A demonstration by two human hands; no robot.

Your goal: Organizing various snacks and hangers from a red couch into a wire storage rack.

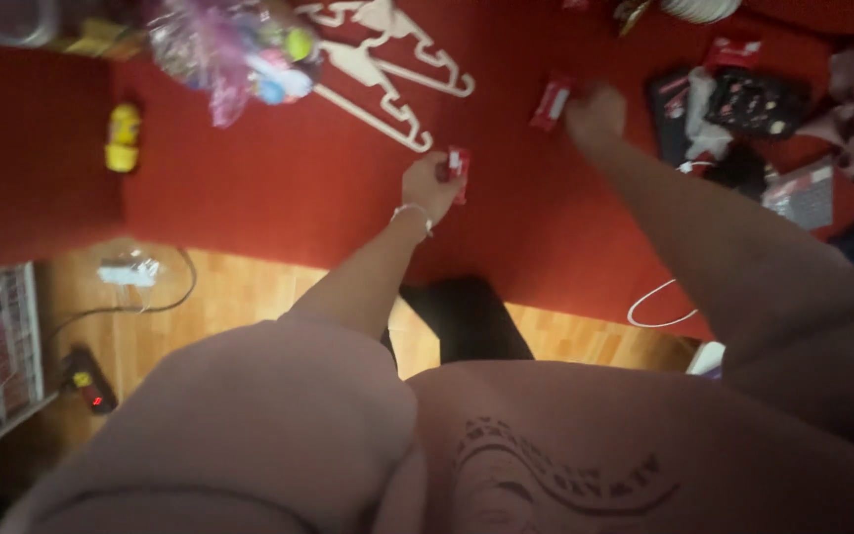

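On red carpet, left hand gripping small red packet, right hand beside 2nd red packet, grip unclear.

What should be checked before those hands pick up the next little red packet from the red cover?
1. Left hand holds a small red packet: ok.
2. Right hand touches the other red packet: ok; a firm grip, cannot tell, blurred.
3. White hangers lie apart from both hands: ok.
4. Yellow toy lies far to the left, out of the way: ok.
5. Clutter of dark items close beside the right hand: not ok.
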